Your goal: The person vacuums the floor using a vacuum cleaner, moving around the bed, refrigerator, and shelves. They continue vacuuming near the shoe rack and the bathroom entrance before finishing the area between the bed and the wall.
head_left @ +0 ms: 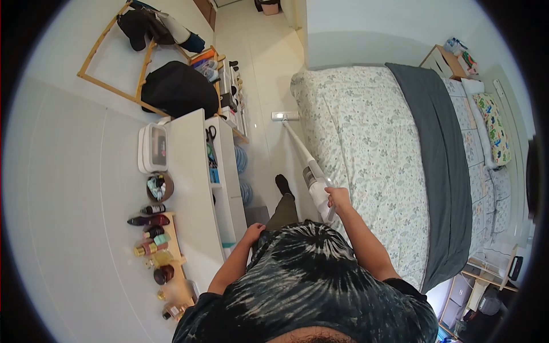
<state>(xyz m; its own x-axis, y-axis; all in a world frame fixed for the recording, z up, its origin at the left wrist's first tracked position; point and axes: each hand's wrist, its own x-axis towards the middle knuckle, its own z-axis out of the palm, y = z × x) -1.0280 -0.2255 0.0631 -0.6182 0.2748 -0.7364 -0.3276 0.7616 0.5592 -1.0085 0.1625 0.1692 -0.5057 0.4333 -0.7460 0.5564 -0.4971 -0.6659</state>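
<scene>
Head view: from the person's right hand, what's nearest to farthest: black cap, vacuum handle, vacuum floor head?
1. Vacuum handle: in the right hand.
2. Vacuum floor head: ahead, beside the bed.
3. Black cap: far left, on the rack.

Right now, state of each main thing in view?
White stick vacuum cleaner: held, slanted; power unclear
Bare right hand: closed on vacuum
Bare left hand: nothing visibly held
White leaf-print duvet: spread, creased
Dark-grey cloth runner: draped across duvet
Black fabric cap: hanging
</scene>
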